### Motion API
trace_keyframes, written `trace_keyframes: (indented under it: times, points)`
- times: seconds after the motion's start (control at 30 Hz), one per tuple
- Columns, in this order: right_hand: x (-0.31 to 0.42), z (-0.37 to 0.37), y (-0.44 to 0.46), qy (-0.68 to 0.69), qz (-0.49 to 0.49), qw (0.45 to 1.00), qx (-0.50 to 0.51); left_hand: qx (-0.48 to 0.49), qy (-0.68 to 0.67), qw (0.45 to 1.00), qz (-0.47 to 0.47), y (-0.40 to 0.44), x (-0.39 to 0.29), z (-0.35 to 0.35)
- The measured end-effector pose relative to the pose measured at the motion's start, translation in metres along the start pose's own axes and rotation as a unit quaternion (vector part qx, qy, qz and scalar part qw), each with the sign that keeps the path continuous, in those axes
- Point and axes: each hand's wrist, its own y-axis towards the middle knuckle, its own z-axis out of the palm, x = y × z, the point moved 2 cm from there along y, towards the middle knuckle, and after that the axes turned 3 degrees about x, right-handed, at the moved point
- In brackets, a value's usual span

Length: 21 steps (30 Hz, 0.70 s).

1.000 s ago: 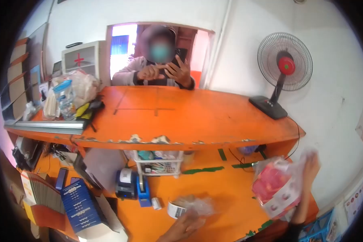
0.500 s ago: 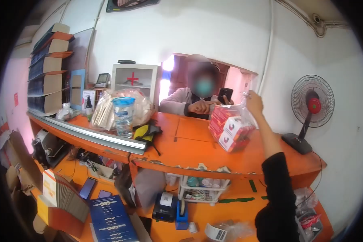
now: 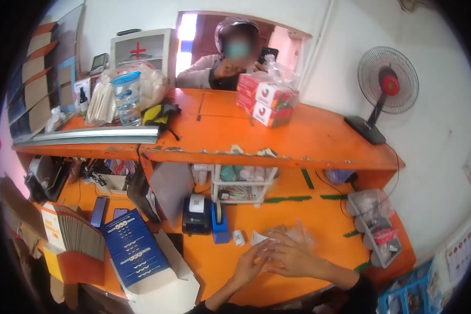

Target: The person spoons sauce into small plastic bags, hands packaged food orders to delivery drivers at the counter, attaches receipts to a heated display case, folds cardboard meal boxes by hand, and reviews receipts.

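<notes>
Moved since the earlier frame: the bag [image 3: 272,104], released by the right hand [image 3: 293,258], now stands on the counter [image 3: 209,136] at twelve o'clock from the hands; its placing appears complete. Right and left hand [image 3: 250,265] meet above the desk [image 3: 327,233], fingers loosely bent, near clear wrap [image 3: 304,235]; whether they grasp anything, cannot tell. Limits: counter's chipped edge at twelve, dispenser [image 3: 221,226] at ten, box [image 3: 136,251] at nine. Desk surface shows towards two.
</notes>
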Motion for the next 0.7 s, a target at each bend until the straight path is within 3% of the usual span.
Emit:
trace_keyframes:
  times: [0.03, 0.1, 0.23, 0.3, 0.37, 0.43, 0.47, 0.53, 0.6, 0.7]
  points:
    - [0.008, 0.007, -0.016, 0.005, 0.011, 1.0, -0.003, 0.011, 0.002, 1.0, -0.005, -0.005, 0.003, 0.009]
    - [0.01, 0.013, -0.049, 0.025, 0.151, 0.988, -0.017, 0.077, 0.07, 0.991, 0.082, -0.014, 0.01, 0.03]
    - [0.025, 0.037, -0.108, 0.054, 0.291, 0.955, 0.03, 0.17, 0.034, 0.985, 0.015, -0.036, 0.018, 0.066]
    - [0.035, 0.058, -0.144, 0.11, 0.357, 0.926, 0.059, 0.235, 0.112, 0.949, 0.175, -0.048, 0.027, 0.087]
    - [0.052, 0.061, -0.171, 0.125, 0.362, 0.921, 0.069, 0.319, 0.115, 0.923, 0.183, -0.062, 0.028, 0.112]
    - [0.075, 0.07, -0.2, 0.104, 0.406, 0.908, 0.011, 0.303, 0.158, 0.905, 0.254, -0.076, 0.022, 0.138]
    - [0.09, 0.062, -0.212, 0.101, 0.416, 0.904, 0.01, 0.354, 0.129, 0.888, 0.263, -0.089, 0.018, 0.156]
    - [0.116, 0.071, -0.244, 0.078, 0.465, 0.881, 0.032, 0.375, 0.135, 0.903, 0.162, -0.114, 0.011, 0.184]
    - [0.14, 0.089, -0.285, 0.06, 0.487, 0.869, 0.06, 0.439, 0.095, 0.881, 0.152, -0.14, 0.012, 0.212]
    - [0.188, 0.099, -0.342, 0.094, 0.561, 0.822, -0.015, 0.458, 0.063, 0.871, 0.167, -0.191, -0.008, 0.261]
